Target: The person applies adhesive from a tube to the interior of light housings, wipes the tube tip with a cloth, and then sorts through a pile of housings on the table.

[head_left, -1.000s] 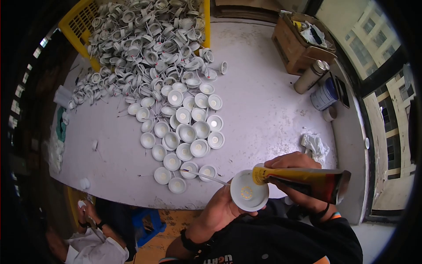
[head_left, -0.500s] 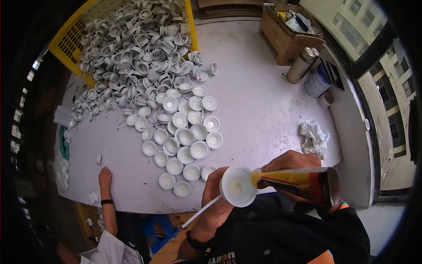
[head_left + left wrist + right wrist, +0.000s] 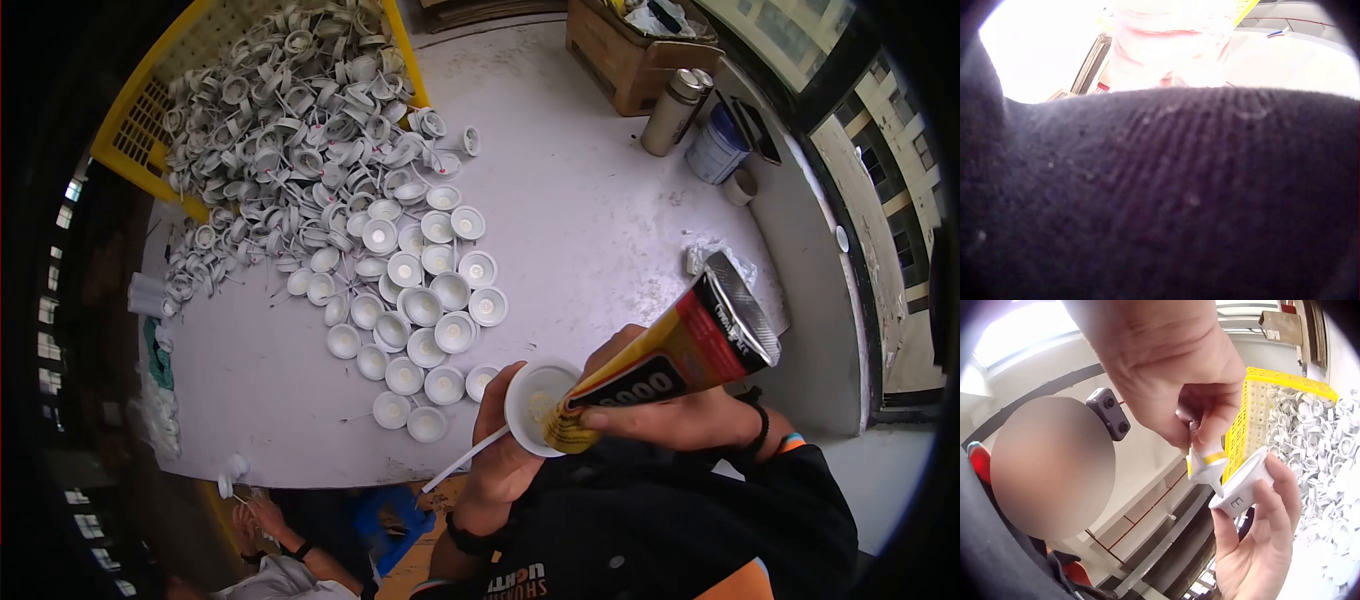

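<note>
In the head view my left hand [image 3: 497,465] holds a round white lamp cup [image 3: 535,385] by its sides, its hollow face turned up and a white cable [image 3: 463,461] hanging out. My right hand [image 3: 690,418] grips a yellow, black and red tube [image 3: 655,365], tilted with its neck end over the cup. The right wrist view shows the tube's nozzle [image 3: 1217,486] at the rim of the cup [image 3: 1241,490], with fingers of the left hand [image 3: 1266,540] round its outside. A dark sleeve covers most of the left wrist view.
White lamp cups [image 3: 425,305] lie left of my hands, before a heaped yellow crate [image 3: 140,130]. Along the right stand a cardboard box [image 3: 625,65], a metal flask [image 3: 672,115], a tub [image 3: 715,150] and crumpled plastic [image 3: 705,255]. Another person's hands [image 3: 262,522] are at lower left.
The tube has swung from nearly level to steeply tilted, its neck now over the cup. The other person's hand has drawn back from the tabletop with a white piece.
</note>
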`<state>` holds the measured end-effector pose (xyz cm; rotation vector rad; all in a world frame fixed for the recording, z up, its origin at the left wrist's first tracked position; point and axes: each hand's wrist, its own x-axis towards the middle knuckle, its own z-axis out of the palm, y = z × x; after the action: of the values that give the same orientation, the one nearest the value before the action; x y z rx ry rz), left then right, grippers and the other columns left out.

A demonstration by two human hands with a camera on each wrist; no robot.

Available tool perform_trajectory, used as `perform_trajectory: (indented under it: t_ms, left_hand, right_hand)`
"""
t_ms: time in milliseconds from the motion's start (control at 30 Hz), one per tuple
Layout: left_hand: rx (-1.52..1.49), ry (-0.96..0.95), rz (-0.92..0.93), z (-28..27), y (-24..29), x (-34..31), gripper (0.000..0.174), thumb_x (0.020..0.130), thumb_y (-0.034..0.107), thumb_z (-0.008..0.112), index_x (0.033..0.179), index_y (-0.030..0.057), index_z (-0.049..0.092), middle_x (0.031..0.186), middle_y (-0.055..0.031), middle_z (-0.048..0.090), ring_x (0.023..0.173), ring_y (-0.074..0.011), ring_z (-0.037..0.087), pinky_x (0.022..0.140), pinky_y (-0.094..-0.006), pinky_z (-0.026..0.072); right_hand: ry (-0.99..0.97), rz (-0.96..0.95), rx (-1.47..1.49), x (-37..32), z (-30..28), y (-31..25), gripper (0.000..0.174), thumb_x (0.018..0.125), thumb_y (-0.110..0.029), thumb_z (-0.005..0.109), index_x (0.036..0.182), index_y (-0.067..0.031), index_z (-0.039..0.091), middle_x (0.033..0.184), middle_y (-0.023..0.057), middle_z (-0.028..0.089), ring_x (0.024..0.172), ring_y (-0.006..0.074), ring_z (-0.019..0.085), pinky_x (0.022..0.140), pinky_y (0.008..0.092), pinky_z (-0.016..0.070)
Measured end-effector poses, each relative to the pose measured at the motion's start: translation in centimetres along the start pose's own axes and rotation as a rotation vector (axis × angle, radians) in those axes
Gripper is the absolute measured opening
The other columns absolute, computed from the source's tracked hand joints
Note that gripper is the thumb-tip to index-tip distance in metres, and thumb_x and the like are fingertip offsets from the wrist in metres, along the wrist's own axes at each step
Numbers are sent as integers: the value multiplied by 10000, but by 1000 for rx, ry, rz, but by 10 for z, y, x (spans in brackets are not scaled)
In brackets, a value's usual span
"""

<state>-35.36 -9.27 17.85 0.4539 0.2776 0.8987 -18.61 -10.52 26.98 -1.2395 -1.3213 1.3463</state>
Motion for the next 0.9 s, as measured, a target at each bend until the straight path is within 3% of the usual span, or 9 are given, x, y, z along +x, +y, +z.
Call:
perform_trajectory:
  t_ms: [67, 267, 333, 467, 500, 600, 733, 833, 900]
  left_hand:
    - [-19, 1, -19, -3, -2, 1, 677, 709, 137, 625, 1246, 57, 220, 1183, -118, 361, 1118, -231, 369, 907, -359, 353]
    - [-39, 33, -34, -7, -8, -2, 709, 715, 195, 625, 1254, 33, 195, 1237, -124, 310, 1150, -235, 333, 937, -372, 323]
    - [-62, 61, -50, -4, -7, -2, 731, 711, 226, 632, 1254, 21, 187, 1237, -126, 309, 1156, -237, 326, 935, -370, 326]
    - [-98, 41, -76, -9, -8, -2, 740, 728, 302, 600, 1260, 20, 170, 1243, -137, 301, 1152, -237, 332, 921, -369, 343]
    - [-98, -11, -86, -12, -8, -2, 730, 745, 335, 571, 1264, 22, 165, 1244, -142, 301, 1145, -237, 344, 910, -372, 356]
    - [-127, -10, -117, -18, -8, -6, 703, 777, 390, 499, 1277, 39, 151, 1243, -158, 304, 1095, -259, 394, 856, -374, 399]
    - [-201, -132, -110, -27, -5, -6, 668, 799, 420, 437, 1289, 69, 149, 1248, -166, 303, 1042, -282, 429, 801, -379, 424]
    - [-277, -69, -87, -39, 3, -13, 621, 819, 417, 394, 1293, 92, 157, 1252, -179, 296, 1002, -297, 449, 772, -383, 429]
    - [-246, 195, 50, -51, 14, -19, 562, 827, 417, 372, 1284, 134, 208, 1240, -225, 302, 970, -309, 484, 735, -398, 447]
  right_hand:
    - [57, 21, 176, 2, 4, 4, 204, 719, -72, 625, 859, -4, 492, 814, 64, 550, 731, 109, 543, 606, 227, 446]
    - [205, -42, 64, 13, 13, 12, 144, 708, -20, 606, 832, -31, 533, 836, 48, 520, 780, 118, 529, 659, 248, 441]
    - [265, 62, 156, 15, 15, 11, 103, 712, -22, 601, 799, -35, 548, 836, 45, 519, 792, 121, 528, 665, 245, 438]
    - [284, -136, 208, 15, 13, 28, 231, 706, -13, 605, 905, -12, 486, 813, 69, 530, 654, 126, 546, 554, 220, 458]
    - [365, -120, 212, 14, 13, 32, 285, 706, -36, 607, 939, 3, 449, 788, 79, 531, 592, 128, 540, 471, 218, 453]
    - [431, -43, 438, 10, 5, 26, 224, 715, -103, 630, 867, 35, 540, 707, 70, 574, 591, 105, 561, 512, 227, 471]
    - [401, -55, 558, 15, 5, 32, 197, 743, -128, 591, 851, 22, 527, 694, 68, 560, 502, 100, 519, 428, 218, 429]
    - [395, -21, 691, 15, 8, 36, 248, 756, -152, 565, 932, -1, 475, 729, 54, 523, 493, 101, 489, 422, 213, 410]
    - [352, -17, 762, 16, 4, 44, 317, 750, -167, 567, 993, -22, 425, 743, 42, 487, 509, 98, 478, 428, 206, 403]
